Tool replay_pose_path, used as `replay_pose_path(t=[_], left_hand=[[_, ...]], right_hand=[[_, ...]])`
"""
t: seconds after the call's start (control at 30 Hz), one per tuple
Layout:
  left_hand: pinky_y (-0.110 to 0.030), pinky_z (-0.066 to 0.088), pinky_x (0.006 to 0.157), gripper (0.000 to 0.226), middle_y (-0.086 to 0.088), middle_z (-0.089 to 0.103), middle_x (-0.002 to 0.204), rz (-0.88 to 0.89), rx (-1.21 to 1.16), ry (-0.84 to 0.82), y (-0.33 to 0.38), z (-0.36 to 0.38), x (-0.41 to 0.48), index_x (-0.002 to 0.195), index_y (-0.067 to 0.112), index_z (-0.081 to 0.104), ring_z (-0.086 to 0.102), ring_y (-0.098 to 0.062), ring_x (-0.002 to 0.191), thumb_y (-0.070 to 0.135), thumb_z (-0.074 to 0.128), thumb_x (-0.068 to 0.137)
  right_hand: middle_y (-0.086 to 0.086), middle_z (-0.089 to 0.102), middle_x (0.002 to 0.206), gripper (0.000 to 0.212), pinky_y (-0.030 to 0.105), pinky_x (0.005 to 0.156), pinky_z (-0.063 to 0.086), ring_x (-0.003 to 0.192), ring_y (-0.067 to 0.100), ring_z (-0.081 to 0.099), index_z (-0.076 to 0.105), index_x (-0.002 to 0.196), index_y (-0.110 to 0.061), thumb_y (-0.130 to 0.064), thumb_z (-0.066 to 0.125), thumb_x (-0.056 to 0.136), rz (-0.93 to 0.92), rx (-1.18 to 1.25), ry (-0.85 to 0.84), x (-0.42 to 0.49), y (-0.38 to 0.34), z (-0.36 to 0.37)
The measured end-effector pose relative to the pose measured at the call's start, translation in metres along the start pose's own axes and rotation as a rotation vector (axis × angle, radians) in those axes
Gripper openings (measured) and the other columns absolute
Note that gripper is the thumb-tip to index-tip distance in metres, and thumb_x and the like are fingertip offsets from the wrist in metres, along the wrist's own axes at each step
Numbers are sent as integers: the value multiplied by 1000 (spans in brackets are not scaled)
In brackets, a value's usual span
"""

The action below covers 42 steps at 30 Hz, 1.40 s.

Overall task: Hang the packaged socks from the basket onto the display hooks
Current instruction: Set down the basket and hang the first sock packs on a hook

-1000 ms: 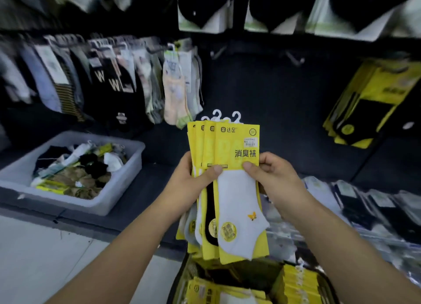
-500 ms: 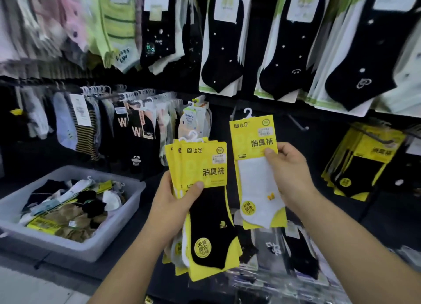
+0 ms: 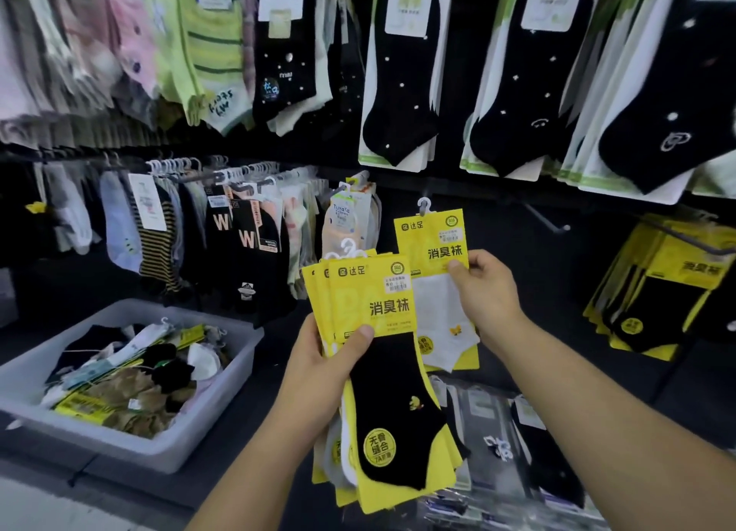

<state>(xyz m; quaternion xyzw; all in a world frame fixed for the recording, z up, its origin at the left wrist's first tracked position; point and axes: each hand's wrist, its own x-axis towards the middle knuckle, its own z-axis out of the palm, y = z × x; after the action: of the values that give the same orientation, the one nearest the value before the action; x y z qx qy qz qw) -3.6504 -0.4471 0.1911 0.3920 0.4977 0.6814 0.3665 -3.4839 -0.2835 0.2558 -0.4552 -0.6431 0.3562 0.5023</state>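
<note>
My left hand [image 3: 318,375] grips a fanned stack of yellow sock packs [image 3: 382,371], thumb on the front one, which holds a black sock. My right hand [image 3: 486,291] pinches a single yellow pack with a white sock [image 3: 438,291] by its right edge and holds it upright, a little higher than the stack. Its white plastic hanger [image 3: 424,206] sits near the dark wall below the upper row. A bare metal display hook [image 3: 547,220] juts out to the right of it. More matching yellow packs [image 3: 661,287] hang at the far right.
A grey plastic bin [image 3: 191,447] of loose mixed socks sits at lower left on the dark shelf. Rows of hanging socks [image 3: 223,227] fill the left wall. Black dotted socks on white cards [image 3: 402,80] hang above. Clear-wrapped packs [image 3: 494,431] lie below my hands.
My right hand has drawn the white-sock pack off the stack and lifted it up and right toward the wall. The view has tilted upward and the basket has dropped out of sight.
</note>
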Motion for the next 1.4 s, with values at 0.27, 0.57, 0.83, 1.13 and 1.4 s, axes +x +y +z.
replay_pose_path(t=[0.27, 0.57, 0.83, 1.13, 1.4], left_hand=[[-33, 59, 88, 42, 12, 79, 118, -3, -17, 4, 3, 2, 7, 115, 49, 68, 78, -11, 107, 53, 83, 77], [-30, 62, 83, 57, 10, 80, 118, 45, -6, 25, 5, 9, 8, 121, 45, 67, 78, -14, 107, 61, 85, 69], [-14, 59, 74, 82, 18, 79, 113, 68, 17, 13, 10, 12, 4, 129, 34, 60, 77, -3, 102, 67, 91, 60], [-16, 60, 75, 61, 22, 77, 111, 86, 130, -20, 6, 7, 4, 122, 43, 59, 75, 0, 101, 52, 92, 71], [-24, 57, 87, 71, 26, 76, 115, 105, 176, -42, 7, 4, 8, 124, 48, 59, 73, 4, 105, 64, 85, 60]], right_hand=[[-9, 65, 89, 18, 23, 65, 44, 83, 6, 62, 65, 107, -16, -30, 65, 95, 73, -34, 65, -1, 7, 3], [-7, 61, 73, 32, 15, 55, 47, 58, -3, 54, 62, 88, -21, -43, 83, 77, -140, 60, -261, -57, -38, 14], [8, 76, 89, 17, 30, 70, 59, 84, 23, 75, 66, 97, -14, -19, 77, 86, 7, 222, -336, -55, -40, 2], [6, 75, 102, 23, 30, 76, 60, 94, 19, 71, 66, 106, -13, -16, 76, 86, -22, 281, -295, -45, -52, -10], [13, 72, 108, 6, 33, 87, 58, 98, 21, 71, 74, 82, -18, -22, 77, 86, -35, 67, -409, -27, -71, -16]])
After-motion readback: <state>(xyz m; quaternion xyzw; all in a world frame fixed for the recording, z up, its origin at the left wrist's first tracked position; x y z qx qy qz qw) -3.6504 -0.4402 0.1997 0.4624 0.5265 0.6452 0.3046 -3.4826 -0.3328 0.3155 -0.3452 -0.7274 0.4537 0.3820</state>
